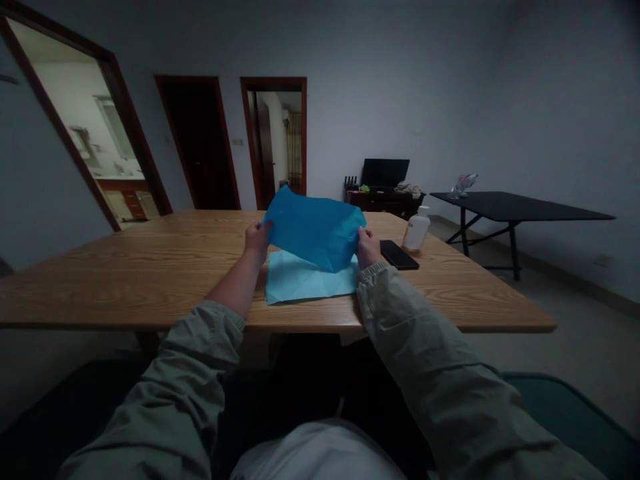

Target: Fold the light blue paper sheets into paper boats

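Note:
A sheet of blue paper (315, 227) is held up above the wooden table (150, 280), spread between my two hands and slightly creased. My left hand (258, 239) pinches its left edge, and my right hand (369, 245) grips its right edge near the lower corner. Beneath it, light blue paper (305, 283) lies flat near the table's front edge, its back part hidden by the raised sheet. How many sheets lie there I cannot tell.
Right of my right hand lie a black phone (399, 255) and a white translucent bottle (417, 230), standing upright. A black folding table (520, 205) stands at the right. Against the back wall, a low cabinet (380, 201) carries a dark screen (385, 173).

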The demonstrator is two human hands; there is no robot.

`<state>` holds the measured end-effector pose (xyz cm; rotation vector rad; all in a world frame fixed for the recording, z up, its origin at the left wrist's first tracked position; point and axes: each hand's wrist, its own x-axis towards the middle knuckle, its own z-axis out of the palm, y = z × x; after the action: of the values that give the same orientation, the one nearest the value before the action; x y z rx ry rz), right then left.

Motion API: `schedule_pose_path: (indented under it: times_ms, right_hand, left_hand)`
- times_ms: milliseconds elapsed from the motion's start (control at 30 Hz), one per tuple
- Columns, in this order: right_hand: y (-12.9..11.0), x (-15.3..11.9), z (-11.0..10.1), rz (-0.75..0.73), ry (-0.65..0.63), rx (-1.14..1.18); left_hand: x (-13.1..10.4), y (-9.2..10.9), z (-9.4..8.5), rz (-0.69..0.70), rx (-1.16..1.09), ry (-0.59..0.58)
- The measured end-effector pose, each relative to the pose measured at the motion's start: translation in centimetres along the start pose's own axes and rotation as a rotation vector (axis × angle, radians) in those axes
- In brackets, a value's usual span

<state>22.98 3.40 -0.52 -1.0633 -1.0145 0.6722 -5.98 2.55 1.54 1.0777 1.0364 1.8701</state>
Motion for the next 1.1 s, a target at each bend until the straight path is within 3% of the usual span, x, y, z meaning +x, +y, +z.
schedule_pose_path:
  times_ms: [100,200,367,500,567,733,933,1100]
  right_hand:
    - [0.2,1.0,-1.1,-0.07,0.191,-0.124]
    - [0.0,1.2,-1.8,-0.127,0.223,-0.256]
    - [0.0,0.9,-2.5,-0.16,0.05,-0.541]
    - [0.1,0.5,-2.8,-0.162,-0.13,-0.83]
    - [0.0,0.1,-2.8,-0.158,-0.191,-0.914]
    - [0.2,-0.4,-2.5,-0.129,-0.331,-1.031]
    - [0.6,-0.3,-2.6,-0.151,-0.39,-1.153]
    - [0.2,-0.9,-2.8,-0.151,-0.416,-1.262]
  left_hand:
    - [-0.6,0.9,-1.1,-0.141,-0.027,-0.261]
    - [-1.7,2.0,-2.6,-0.253,0.045,-0.506]
    - [-3.2,3.0,-5.1,-0.483,0.285,-0.803]
    - [-3.3,3.0,-5.7,-0.653,0.452,-0.97]
    - [-3.1,2.7,-5.6,-0.69,0.481,-0.926]
    - [-2.0,1.1,-5.2,-0.601,0.497,-0.608]
    - [0.0,-0.7,-6.4,-0.528,0.673,-0.695]
    - [0.1,-0.9,-6.5,-0.446,0.834,-0.694]
